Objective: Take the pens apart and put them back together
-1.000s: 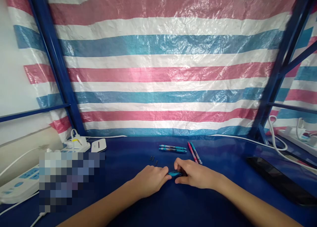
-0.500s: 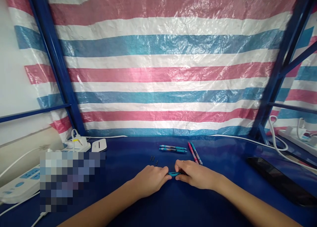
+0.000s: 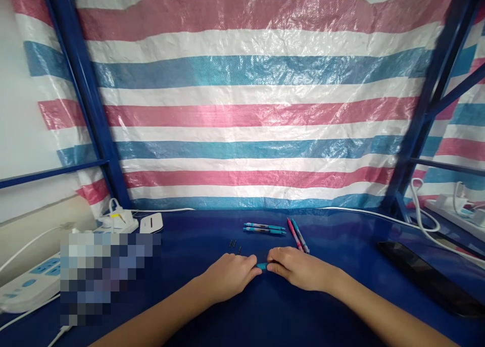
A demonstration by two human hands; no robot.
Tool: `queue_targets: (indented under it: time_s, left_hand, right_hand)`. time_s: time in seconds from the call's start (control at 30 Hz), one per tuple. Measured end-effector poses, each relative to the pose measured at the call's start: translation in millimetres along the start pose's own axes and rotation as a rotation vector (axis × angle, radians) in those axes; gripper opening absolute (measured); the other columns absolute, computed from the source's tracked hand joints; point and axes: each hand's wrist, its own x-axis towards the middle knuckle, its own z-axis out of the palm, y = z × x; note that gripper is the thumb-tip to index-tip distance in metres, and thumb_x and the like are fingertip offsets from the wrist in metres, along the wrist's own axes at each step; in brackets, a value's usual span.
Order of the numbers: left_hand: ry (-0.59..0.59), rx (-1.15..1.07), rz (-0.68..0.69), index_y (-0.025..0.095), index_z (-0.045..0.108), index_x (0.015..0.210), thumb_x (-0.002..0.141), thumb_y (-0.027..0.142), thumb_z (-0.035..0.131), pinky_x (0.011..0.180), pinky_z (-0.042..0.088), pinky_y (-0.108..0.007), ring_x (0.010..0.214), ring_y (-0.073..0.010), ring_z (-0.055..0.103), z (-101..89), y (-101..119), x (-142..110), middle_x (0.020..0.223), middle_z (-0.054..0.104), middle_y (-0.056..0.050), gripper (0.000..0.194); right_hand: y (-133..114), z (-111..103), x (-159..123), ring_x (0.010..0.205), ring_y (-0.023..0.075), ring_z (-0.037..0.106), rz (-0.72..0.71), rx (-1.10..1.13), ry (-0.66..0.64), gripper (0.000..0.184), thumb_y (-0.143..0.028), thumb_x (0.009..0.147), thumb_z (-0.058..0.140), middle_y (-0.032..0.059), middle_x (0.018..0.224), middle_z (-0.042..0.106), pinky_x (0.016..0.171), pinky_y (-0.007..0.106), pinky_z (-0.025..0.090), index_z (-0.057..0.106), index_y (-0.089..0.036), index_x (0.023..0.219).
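Note:
Between my two hands, a teal pen (image 3: 262, 266) shows as a short length just above the desk, both of its ends hidden by fingers. My left hand (image 3: 232, 277) is closed around its left end, thumb pressed along the near side. From the other side my right hand (image 3: 301, 269) pinches the right end, fingers curled over and thumb beneath. Several small dark spring-like pieces (image 3: 234, 244) lie just beyond the left hand. Behind the hands, two teal pens (image 3: 264, 231) rest side by side. A pink pen (image 3: 294, 234) and a blue pen (image 3: 300, 235) lie slanted beyond the right hand.
A long black case-like object (image 3: 428, 276) lies at the right. Left of me are a white power strip (image 3: 26, 286), a small white box (image 3: 151, 222) and a pixelated area. White cables (image 3: 359, 212) run along the back, before a striped sheet (image 3: 250, 114).
My right fingers have closed in on the teal pen, covering the right part where its slot-like detail showed. The left hand keeps its grip; the loose pens stay put.

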Motion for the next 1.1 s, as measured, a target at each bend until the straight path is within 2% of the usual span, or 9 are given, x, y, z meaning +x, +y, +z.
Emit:
queue_targets:
  time_s: [0.1, 0.2, 0.3, 0.4, 0.5, 0.6, 0.73, 1.1]
  left_hand:
    - [0.006, -0.005, 0.000, 0.020, 0.055, 0.091, 0.103, 0.037, 0.037, 0.056, 0.045, -0.026, 0.067, -0.0237, 0.069, -0.5, 0.0, -0.3, 0.075, 0.067, -0.003, 0.028]
    - [-0.005, -0.001, -0.002, 0.020, 0.055, 0.091, 0.103, 0.036, 0.038, 0.056, 0.044, -0.027, 0.067, -0.0242, 0.069, -2.5, 1.0, -0.3, 0.076, 0.067, -0.003, 0.027]
    - [-0.029, 0.000, -0.011, 0.019, 0.055, 0.091, 0.103, 0.036, 0.040, 0.057, 0.044, -0.027, 0.069, -0.0251, 0.069, -5.4, 2.3, -0.2, 0.077, 0.068, -0.004, 0.026]
    - [-0.035, -0.002, -0.013, 0.019, 0.056, 0.092, 0.104, 0.035, 0.040, 0.057, 0.044, -0.027, 0.070, -0.0255, 0.069, -7.4, 2.7, -0.3, 0.078, 0.069, -0.004, 0.026]
    - [-0.040, 0.001, -0.005, 0.019, 0.056, 0.093, 0.104, 0.035, 0.039, 0.055, 0.043, -0.028, 0.069, -0.0258, 0.069, -7.2, 2.2, -0.3, 0.078, 0.069, -0.004, 0.026]
    - [-0.038, 0.015, 0.001, 0.019, 0.056, 0.093, 0.104, 0.035, 0.038, 0.054, 0.043, -0.027, 0.067, -0.0253, 0.069, -5.7, 1.4, -0.1, 0.078, 0.069, -0.004, 0.027]
    - [-0.027, 0.026, 0.004, 0.019, 0.055, 0.091, 0.104, 0.036, 0.038, 0.054, 0.043, -0.026, 0.066, -0.0240, 0.068, -3.3, 0.6, 0.2, 0.076, 0.068, -0.003, 0.027]
    - [-0.009, 0.018, 0.005, 0.019, 0.055, 0.089, 0.104, 0.036, 0.038, 0.052, 0.040, -0.027, 0.065, -0.0251, 0.068, -3.2, -0.4, 0.3, 0.073, 0.066, -0.002, 0.028]
  right_hand:
    - [-0.2, -0.3, -0.7, 0.085, 0.0188, 0.060, 0.016, 0.016, -0.001, 0.010, -0.031, 0.099, 0.048, 0.0025, 0.093, 0.062, 0.076, 0.029, 0.045, 0.052, -0.022, 0.099]
    - [1.6, 0.1, -1.5, 0.082, 0.0179, 0.060, 0.038, 0.026, -0.010, 0.014, -0.027, 0.093, 0.058, 0.0007, 0.091, 0.061, 0.071, 0.027, 0.044, 0.049, -0.023, 0.102]
    - [2.4, 0.8, -1.0, 0.083, 0.0180, 0.060, 0.021, 0.002, -0.007, 0.004, -0.026, 0.098, 0.050, 0.0021, 0.092, 0.062, 0.074, 0.028, 0.044, 0.050, -0.022, 0.097]
    - [0.9, 0.2, -0.3, 0.084, 0.0185, 0.060, 0.005, -0.014, -0.006, 0.017, -0.029, 0.102, 0.041, 0.0030, 0.093, 0.062, 0.075, 0.029, 0.043, 0.052, -0.021, 0.092]
    - [0.2, -0.7, -1.0, 0.082, 0.0183, 0.060, 0.025, 0.014, -0.006, 0.010, -0.032, 0.099, 0.050, 0.0013, 0.090, 0.061, 0.073, 0.028, 0.043, 0.050, -0.022, 0.100]
    - [2.0, 0.1, -2.3, 0.078, 0.0175, 0.058, 0.036, 0.021, -0.009, 0.015, -0.029, 0.094, 0.057, -0.0005, 0.086, 0.059, 0.069, 0.026, 0.042, 0.047, -0.023, 0.102]
    - [3.4, 2.0, -2.9, 0.079, 0.0168, 0.058, 0.007, 0.009, 0.001, 0.005, -0.023, 0.097, 0.049, 0.0003, 0.089, 0.059, 0.070, 0.027, 0.041, 0.045, -0.023, 0.095]
    - [-1.8, 0.1, -1.3, 0.072, 0.0168, 0.055, 0.031, -0.008, -0.009, 0.013, -0.027, 0.100, 0.044, -0.0006, 0.082, 0.056, 0.064, 0.027, 0.038, 0.040, -0.023, 0.088]
